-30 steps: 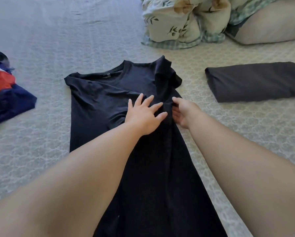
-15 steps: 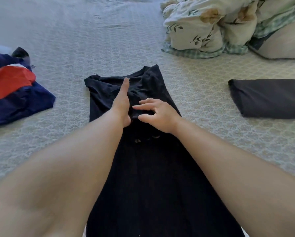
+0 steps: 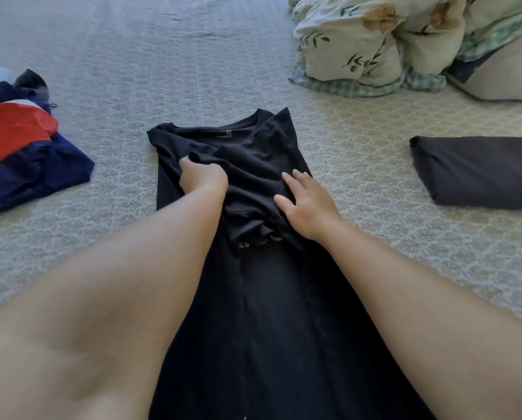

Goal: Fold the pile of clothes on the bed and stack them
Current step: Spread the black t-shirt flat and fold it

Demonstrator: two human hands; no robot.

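- Fabric of the black shirt [image 3: 253, 165] looks soft, light, limp.
- Left hand [image 3: 203, 178] grips a fold; right hand [image 3: 306, 204] presses flat beside it.
- Best grip: sleeve edges.

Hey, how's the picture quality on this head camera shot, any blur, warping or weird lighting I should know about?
Head view: soft daylight, brighter toward the right, no glare; the black dress is so dark its folds barely show; wide-angle stretch swells both forearms at the bottom edge; slight motion blur on the left hand gripping the fabric, the right hand sharper; the floral duvet and red and navy garment are a little soft.
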